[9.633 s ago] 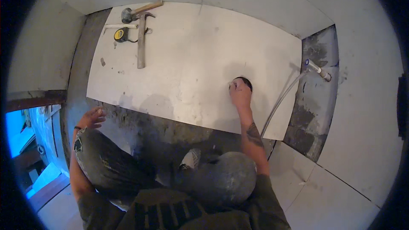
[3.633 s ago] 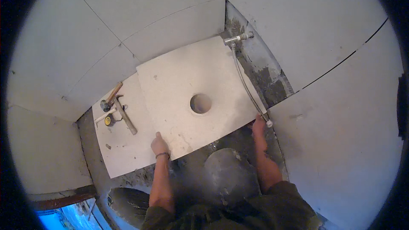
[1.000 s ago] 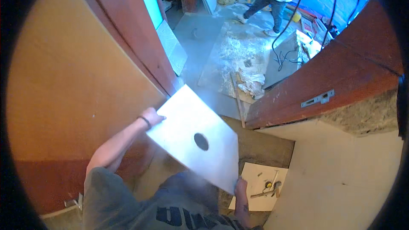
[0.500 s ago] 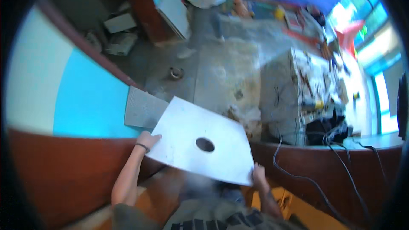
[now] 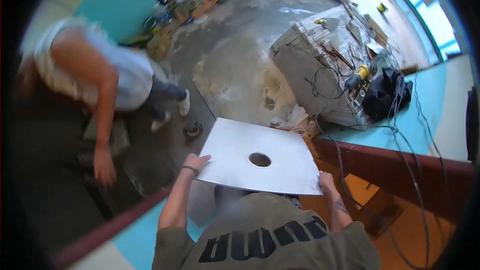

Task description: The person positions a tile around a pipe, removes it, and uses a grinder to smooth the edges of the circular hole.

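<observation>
A flat white tile with a round hole just right of its middle is held out in front of my body. My left hand is closed on its left edge, thumb over the top face. On the lower right corner, my right hand grips the edge with its fingers partly hidden. The tile slopes slightly and touches nothing else that I can make out. Beyond its far left corner, a dark ring-shaped object lies on the floor.
At the left a co-worker leans over with one arm hanging down. On the right, a low worktop bears trowels, a yellow-and-grey power tool and a black bag. Loose cables hang across a dark red ledge.
My view has swung right, and the co-worker now appears larger at the left. The tile has shifted a little right and up in the picture, still held by both hands.
</observation>
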Demonstrator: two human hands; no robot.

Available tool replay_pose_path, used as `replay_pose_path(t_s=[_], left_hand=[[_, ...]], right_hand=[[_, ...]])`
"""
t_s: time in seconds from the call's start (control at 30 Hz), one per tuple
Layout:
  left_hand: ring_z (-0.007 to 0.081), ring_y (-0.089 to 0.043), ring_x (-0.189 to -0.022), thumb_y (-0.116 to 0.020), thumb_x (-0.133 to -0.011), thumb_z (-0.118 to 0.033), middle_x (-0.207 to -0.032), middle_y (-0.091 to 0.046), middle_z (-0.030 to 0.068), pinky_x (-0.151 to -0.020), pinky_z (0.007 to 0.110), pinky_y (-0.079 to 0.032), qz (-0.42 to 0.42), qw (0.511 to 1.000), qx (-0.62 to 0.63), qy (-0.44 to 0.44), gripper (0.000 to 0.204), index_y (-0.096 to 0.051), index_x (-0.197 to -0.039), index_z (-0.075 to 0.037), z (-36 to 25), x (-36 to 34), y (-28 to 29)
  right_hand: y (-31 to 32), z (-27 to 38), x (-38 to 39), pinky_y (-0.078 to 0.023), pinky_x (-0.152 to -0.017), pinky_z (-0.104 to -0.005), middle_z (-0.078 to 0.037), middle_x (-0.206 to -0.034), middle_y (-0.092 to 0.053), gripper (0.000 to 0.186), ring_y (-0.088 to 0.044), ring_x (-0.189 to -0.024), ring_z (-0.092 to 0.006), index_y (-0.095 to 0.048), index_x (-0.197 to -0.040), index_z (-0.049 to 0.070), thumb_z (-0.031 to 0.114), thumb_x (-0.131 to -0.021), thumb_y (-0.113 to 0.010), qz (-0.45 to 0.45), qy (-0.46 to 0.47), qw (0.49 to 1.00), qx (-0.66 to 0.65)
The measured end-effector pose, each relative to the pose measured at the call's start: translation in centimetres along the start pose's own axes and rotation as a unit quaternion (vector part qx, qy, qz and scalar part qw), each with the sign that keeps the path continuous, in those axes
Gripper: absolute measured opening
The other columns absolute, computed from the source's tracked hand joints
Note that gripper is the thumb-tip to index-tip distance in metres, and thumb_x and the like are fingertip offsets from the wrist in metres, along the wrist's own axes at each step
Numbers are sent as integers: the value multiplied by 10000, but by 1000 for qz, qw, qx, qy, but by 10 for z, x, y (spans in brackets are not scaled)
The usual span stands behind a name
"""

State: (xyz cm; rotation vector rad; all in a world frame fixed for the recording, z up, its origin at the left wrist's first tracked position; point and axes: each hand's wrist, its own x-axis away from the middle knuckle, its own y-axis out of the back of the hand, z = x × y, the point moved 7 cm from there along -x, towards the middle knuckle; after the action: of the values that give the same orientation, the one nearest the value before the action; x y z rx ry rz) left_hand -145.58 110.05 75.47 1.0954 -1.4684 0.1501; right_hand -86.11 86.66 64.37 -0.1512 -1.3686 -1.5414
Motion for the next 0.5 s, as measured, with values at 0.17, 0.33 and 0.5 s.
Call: replay_pose_path(t_s=[0.17,0.33,0.5], left_hand=[[353,-660,-990,-732,-732,-541,-1031,-667,297,-861,385,-495,23,970,-197,-140,747,-650,-991,155,-148,-92,65],[291,-665,-651,-724,-769,-524,-750,-689,221,-655,389,-499,54,909,-333,-244,647,-669,-748,120,-332,-167,98],[303,-679,-683,-751,-753,-455,-748,-683,229,-641,398,-501,53,782,-434,-444,608,-663,-809,144,-444,-220,24]], right_hand=[[-43,40,65,-464,-726,-402,-147,-947,-663,386,-557,-771,-223,-616,-1044,-113,258,-974,-538,-69,-232,926,-290],[-140,95,82,-468,-750,-404,-142,-988,-669,355,-581,-843,-227,-620,-1056,-96,239,-974,-534,-134,-299,848,-418],[-223,78,97,-467,-877,-424,-175,-1118,-673,347,-624,-1018,-285,-624,-1183,8,258,-983,-491,-325,-300,864,-239]])
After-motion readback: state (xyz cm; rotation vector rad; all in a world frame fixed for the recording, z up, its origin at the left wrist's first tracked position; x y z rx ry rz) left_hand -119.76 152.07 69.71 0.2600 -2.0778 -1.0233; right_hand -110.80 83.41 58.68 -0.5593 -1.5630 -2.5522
